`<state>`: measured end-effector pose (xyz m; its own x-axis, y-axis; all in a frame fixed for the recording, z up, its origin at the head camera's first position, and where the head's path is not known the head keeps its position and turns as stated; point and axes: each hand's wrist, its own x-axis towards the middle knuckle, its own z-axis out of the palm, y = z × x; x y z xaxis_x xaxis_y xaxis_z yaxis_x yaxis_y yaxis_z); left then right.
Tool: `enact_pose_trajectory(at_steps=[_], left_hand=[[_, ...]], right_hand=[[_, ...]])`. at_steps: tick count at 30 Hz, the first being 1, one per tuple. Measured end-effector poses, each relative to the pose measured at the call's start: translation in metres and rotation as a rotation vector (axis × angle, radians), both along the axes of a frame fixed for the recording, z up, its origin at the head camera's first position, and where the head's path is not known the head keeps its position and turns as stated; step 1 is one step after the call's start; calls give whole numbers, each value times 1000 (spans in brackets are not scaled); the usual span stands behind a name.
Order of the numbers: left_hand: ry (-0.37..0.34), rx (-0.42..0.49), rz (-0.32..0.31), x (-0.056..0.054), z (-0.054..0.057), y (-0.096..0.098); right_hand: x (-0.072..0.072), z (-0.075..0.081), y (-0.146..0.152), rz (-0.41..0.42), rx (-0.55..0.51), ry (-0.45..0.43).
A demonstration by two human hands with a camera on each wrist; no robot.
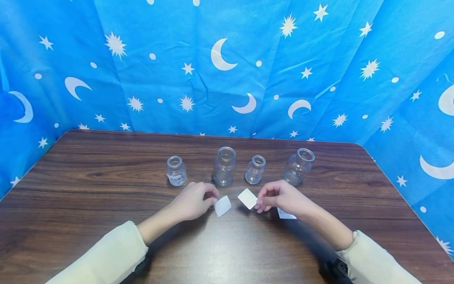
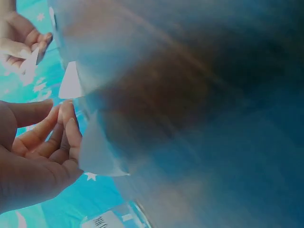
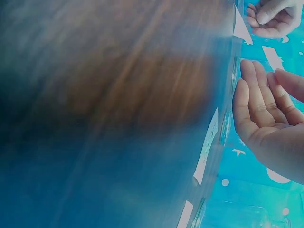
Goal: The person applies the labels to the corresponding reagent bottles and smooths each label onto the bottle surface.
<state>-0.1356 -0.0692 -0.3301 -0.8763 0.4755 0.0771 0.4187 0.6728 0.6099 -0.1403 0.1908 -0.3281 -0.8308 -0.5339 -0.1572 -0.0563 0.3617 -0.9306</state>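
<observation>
My left hand (image 1: 195,201) holds a slightly curled white paper label (image 1: 222,206) by its near corner, thumb and fingertips close together. In the left wrist view, a white piece (image 2: 71,80) shows just past those fingertips. My right hand (image 1: 280,197) pinches a second white paper label (image 1: 247,198) between thumb and fingers, tilted with a corner toward the jars. A third label (image 1: 286,213), printed with dark characters, lies partly under the right wrist. Another pale sheet (image 2: 97,152) appears behind the left fingers; what it is stays unclear.
Along the back stand a small glass jar with a printed label (image 1: 176,173), a large glass jar (image 1: 224,167), a small glass jar (image 1: 255,169) and another large glass jar (image 1: 298,167). Behind the wooden table (image 1: 106,165) hangs a blue cloth (image 1: 170,71) with moons and stars.
</observation>
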Motion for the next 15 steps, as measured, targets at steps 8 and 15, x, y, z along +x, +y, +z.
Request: enact_pose_trajectory(at_steps=[8,15], left_hand=[[-15,138,-51,4,11,7],[-29,173,-105,8,10,15]], right_hand=[[-3,-1,-9,10,-28,3],[-5,-1,-21,35,-82,-13]])
